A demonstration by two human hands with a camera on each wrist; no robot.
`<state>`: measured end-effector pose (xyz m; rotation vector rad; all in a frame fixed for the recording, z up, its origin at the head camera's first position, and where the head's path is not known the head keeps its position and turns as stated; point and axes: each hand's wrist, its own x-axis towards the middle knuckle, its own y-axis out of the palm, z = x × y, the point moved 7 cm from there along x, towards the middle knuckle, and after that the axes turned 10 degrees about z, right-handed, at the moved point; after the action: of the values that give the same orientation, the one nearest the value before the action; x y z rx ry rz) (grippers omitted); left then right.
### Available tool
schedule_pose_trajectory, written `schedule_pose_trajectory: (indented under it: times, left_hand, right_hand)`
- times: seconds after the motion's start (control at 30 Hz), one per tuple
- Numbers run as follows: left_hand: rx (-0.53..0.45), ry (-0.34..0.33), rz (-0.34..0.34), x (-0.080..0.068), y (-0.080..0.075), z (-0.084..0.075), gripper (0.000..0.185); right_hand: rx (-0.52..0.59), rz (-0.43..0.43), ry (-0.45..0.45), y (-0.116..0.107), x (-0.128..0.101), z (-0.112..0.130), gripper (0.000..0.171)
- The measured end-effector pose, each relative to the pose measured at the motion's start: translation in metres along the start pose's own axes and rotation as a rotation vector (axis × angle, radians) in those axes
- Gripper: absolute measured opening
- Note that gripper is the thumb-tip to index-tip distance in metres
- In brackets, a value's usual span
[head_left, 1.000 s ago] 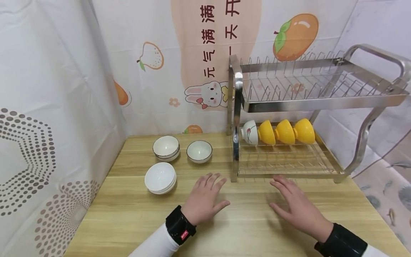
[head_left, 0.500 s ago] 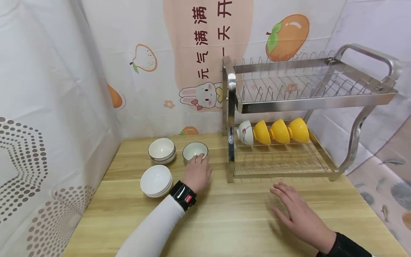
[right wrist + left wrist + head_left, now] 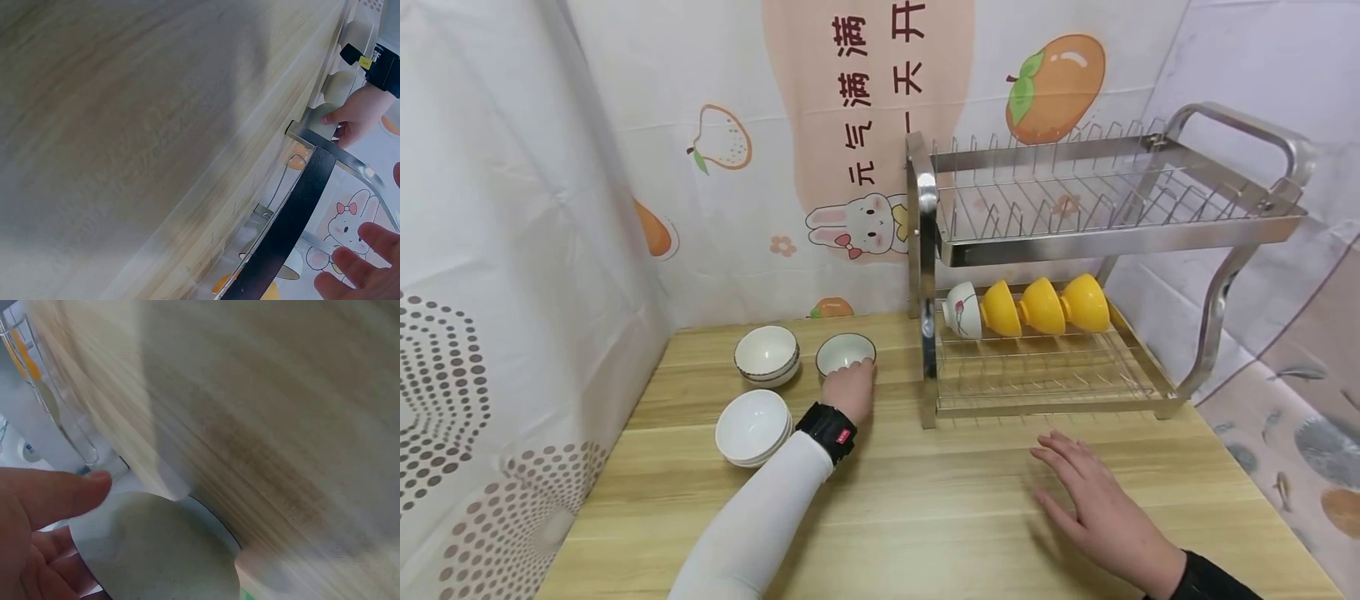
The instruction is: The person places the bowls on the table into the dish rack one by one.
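Observation:
My left hand is at the near edge of a small pale bowl with a dark rim. In the left wrist view its fingers curl over the rim of this bowl, while the thumb lies along the outside, so the rim is pinched between them. Over the table in front of the dish rack, my right hand holds nothing, its fingers loosely spread. To the left of the left hand are a stack of white bowls and another stack of dark-rimmed bowls.
A two-tier metal dish rack stands at the back right. On its lower tier a white floral bowl and several yellow bowls sit on their sides. Printed curtains enclose the wooden table behind and at both sides.
My left hand has reached forward and left from above the table to the dark-rimmed bowl, and its fingers have closed on the rim. The right hand stays nearly still. The head view shifts slightly right.

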<state>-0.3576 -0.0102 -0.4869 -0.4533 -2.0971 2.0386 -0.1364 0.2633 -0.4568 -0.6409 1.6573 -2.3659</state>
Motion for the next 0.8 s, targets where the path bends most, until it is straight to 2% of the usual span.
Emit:
schedule_pose_trajectory:
  times: [0.3, 0.47, 0.67, 0.8]
  left_hand:
    - [0.026, -0.014, 0.018, -0.003, -0.001, 0.006, 0.014]
    - [0.023, -0.009, -0.019, -0.005, 0.001, 0.007, 0.016]
    - [-0.020, 0.011, -0.049, -0.019, -0.001, 0.005, 0.015]
    - [-0.024, 0.063, -0.064, -0.035, -0.002, 0.000, 0.015]
  right_hand:
    - [0.001, -0.007, 0.006, 0.001, -0.002, 0.005, 0.054]
    - [0.002, -0.021, -0.001, 0.000, -0.002, 0.007, 0.054]
    - [0.000, -0.032, -0.002, 0.000, -0.003, 0.008, 0.054]
    - [0.005, -0.032, -0.007, 0.000, -0.002, 0.009, 0.055]
